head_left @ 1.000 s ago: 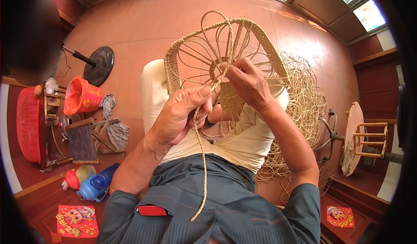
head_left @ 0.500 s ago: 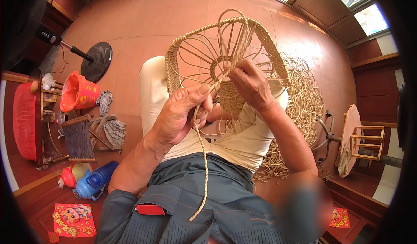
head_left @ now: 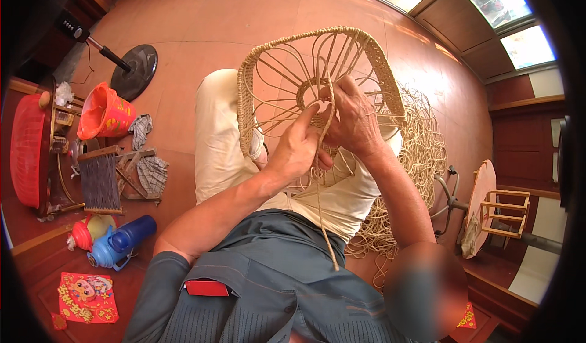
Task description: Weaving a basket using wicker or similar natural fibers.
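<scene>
An open, square-rimmed woven basket (head_left: 246, 108) of straw-coloured twisted cord stands between my knees, its spokes of cord running to a small ring (head_left: 300, 93). In front of it my right hand (head_left: 355, 120) has its fingers closed on a length of cord (head_left: 323, 212). My left hand (head_left: 298, 148) meets it there, fingers bent around the same cord just below the right fingertips. The cord's tail hangs down over my lap, its end free. Part of the basket's lower side is hidden behind my hands.
A large tangled heap of cord (head_left: 421, 144) lies on the floor at my right. Beyond it stands a round-topped stand (head_left: 479, 209) on metal legs. To my left are a folding stool (head_left: 101, 181), an orange bucket (head_left: 107, 114), flasks (head_left: 125, 239) and a fan base (head_left: 134, 71).
The raised loop of cord above the basket's rim has come down. My left hand has moved right and up, close against my right hand, and the cord's tail has shifted right.
</scene>
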`<move>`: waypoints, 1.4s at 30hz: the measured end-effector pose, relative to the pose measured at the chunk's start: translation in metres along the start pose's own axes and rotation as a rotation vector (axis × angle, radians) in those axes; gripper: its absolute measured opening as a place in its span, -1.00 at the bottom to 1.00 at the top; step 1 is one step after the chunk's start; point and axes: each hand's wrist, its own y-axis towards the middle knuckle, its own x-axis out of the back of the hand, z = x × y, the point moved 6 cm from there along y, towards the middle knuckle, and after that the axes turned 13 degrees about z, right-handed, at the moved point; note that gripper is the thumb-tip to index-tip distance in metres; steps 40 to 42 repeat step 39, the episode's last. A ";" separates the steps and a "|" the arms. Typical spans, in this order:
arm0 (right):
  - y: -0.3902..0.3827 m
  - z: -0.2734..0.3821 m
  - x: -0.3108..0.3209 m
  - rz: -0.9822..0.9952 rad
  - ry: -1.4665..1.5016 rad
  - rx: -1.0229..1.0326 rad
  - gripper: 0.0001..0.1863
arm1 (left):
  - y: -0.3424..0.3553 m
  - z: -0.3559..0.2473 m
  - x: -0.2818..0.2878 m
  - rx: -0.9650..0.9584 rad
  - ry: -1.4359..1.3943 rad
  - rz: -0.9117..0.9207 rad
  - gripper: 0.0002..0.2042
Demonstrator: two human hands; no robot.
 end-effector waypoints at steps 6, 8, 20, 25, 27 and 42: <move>-0.001 -0.008 0.002 0.057 0.059 -0.054 -0.77 | 0.027 0.007 -0.019 0.056 -0.129 -0.055 -0.40; 0.000 -0.008 0.000 0.060 0.079 -0.050 -0.76 | 0.034 0.014 -0.018 -0.068 -0.326 -0.112 -0.60; -0.008 -0.003 0.001 -0.019 0.055 0.087 -0.80 | -0.009 -0.012 0.015 -0.083 -0.247 0.061 -0.59; -0.005 -0.005 -0.002 -0.103 0.000 0.170 -0.85 | -0.042 -0.040 0.064 -0.170 0.021 0.005 -0.66; -0.005 -0.007 -0.004 -0.116 0.042 0.123 -0.86 | -0.058 -0.063 0.088 -0.354 0.078 -0.071 -0.70; 0.000 -0.006 -0.005 -0.193 0.085 0.013 -0.88 | -0.163 -0.279 0.158 -0.972 0.833 -1.054 -0.63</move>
